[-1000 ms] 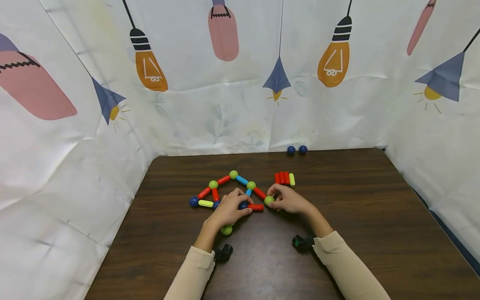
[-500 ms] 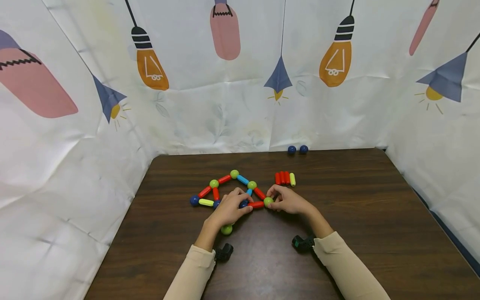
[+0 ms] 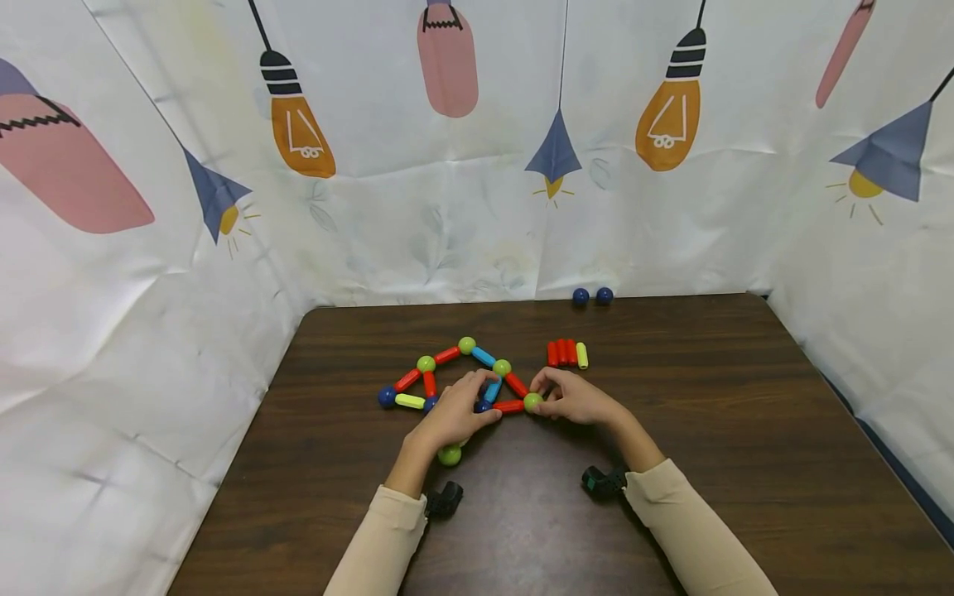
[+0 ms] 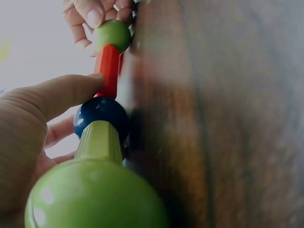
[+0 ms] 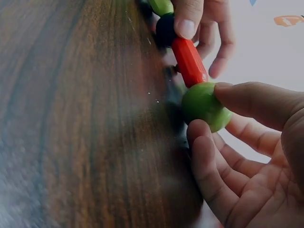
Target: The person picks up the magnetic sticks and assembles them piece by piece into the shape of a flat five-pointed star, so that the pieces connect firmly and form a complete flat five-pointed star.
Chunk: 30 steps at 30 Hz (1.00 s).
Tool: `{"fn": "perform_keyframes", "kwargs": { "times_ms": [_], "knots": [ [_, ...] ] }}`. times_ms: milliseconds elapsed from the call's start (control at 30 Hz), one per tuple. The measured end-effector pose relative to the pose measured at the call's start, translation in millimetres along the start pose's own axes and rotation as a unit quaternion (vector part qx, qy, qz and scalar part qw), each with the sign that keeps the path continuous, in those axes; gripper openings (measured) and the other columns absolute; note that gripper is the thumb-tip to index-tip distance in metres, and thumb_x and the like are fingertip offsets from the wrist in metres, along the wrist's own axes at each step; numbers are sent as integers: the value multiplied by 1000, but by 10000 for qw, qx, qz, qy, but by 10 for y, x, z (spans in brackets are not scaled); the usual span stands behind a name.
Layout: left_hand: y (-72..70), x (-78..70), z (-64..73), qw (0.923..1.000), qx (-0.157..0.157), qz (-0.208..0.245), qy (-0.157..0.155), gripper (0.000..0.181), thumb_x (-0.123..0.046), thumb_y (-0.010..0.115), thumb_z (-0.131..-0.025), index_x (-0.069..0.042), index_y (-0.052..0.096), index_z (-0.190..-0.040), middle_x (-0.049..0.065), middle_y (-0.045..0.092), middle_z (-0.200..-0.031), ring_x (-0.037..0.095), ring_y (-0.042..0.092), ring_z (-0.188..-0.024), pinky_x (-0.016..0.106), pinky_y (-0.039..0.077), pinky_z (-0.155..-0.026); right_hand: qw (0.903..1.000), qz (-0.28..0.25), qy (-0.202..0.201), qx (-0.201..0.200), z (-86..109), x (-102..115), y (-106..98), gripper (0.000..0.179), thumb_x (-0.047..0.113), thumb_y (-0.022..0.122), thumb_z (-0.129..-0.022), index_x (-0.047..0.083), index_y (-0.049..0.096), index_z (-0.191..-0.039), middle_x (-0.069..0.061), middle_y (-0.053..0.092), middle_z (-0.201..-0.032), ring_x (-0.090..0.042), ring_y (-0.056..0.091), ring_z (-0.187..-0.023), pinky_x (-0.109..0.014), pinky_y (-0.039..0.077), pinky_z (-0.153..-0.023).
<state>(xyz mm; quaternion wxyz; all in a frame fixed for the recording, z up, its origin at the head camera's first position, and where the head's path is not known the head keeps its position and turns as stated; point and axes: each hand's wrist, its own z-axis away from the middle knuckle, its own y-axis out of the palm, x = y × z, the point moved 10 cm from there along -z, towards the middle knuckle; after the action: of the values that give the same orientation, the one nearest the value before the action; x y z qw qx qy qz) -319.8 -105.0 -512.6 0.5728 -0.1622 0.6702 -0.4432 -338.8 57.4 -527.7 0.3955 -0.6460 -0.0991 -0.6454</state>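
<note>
A flat frame of coloured magnetic rods and balls lies on the table. My right hand (image 3: 572,397) pinches the green ball (image 3: 532,402) at its right corner between thumb and fingers. A red rod (image 3: 510,406) joins that ball to a dark blue ball (image 3: 483,406). My left hand (image 3: 450,410) holds the red rod near the blue ball, its thumb (image 4: 83,90) on the near side and fingers behind. A light blue rod (image 3: 493,391) slants up from the blue ball to another green ball (image 3: 502,367). The left hand hides the frame's middle; a nearer green ball (image 3: 450,455) shows below it.
Spare red rods (image 3: 562,353) and one yellow-green rod (image 3: 582,356) lie side by side behind the right hand. Two dark blue balls (image 3: 592,295) rest at the table's back edge. A printed white curtain (image 3: 462,215) rises behind the table (image 3: 708,372).
The lower red rod's free end has come up against the green ball in my right hand, closing the gap. My left fingers have shifted, uncovering more of the light blue rod.
</note>
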Motion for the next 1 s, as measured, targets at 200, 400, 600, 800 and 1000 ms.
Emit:
{"fn": "perform_keyframes", "kwargs": {
  "times_ms": [200,400,600,800,1000],
  "knots": [
    [-47,0,49,9994,252,141,-191,65,-29,77,-93,-9,49,-148,9,61,-132,23,61,-112,44,53,-95,9996,147,-103,231,14,20,22,25,15,67,-100,1,58,-118,-15,61,-110,-20,64,-78,-33,56,-71],
    [-85,-47,74,9986,345,-378,-105,64,-26,81,-89,-4,56,-144,7,65,-115,20,58,-100,42,50,-91,9993,208,-15,321,79,18,-57,27,21,63,-103,4,58,-123,-12,63,-108,-25,66,-86,-36,56,-76],
    [-94,-72,86,9976,370,-581,44,59,-18,78,-91,-5,57,-145,9,67,-121,25,59,-109,47,48,-98,9998,204,78,-38,160,-37,-307,32,25,61,-104,1,58,-125,-14,64,-108,-27,68,-92,-37,57,-78],
    [-157,-43,99,9964,294,-792,60,53,-5,73,-88,-10,63,-139,8,68,-131,28,61,-118,51,44,-108,9990,144,83,-410,235,-81,-546,35,24,61,-104,-2,57,-126,-23,64,-109,-30,67,-92,-37,57,-78],
    [-249,-11,147,9962,264,-835,-27,50,2,69,-83,-10,68,-131,4,71,-120,20,61,-101,48,45,-103,9967,107,86,-802,312,-144,-762,38,24,60,-105,-5,55,-129,-27,62,-112,-32,68,-92,-37,57,-81]
  ]
}}
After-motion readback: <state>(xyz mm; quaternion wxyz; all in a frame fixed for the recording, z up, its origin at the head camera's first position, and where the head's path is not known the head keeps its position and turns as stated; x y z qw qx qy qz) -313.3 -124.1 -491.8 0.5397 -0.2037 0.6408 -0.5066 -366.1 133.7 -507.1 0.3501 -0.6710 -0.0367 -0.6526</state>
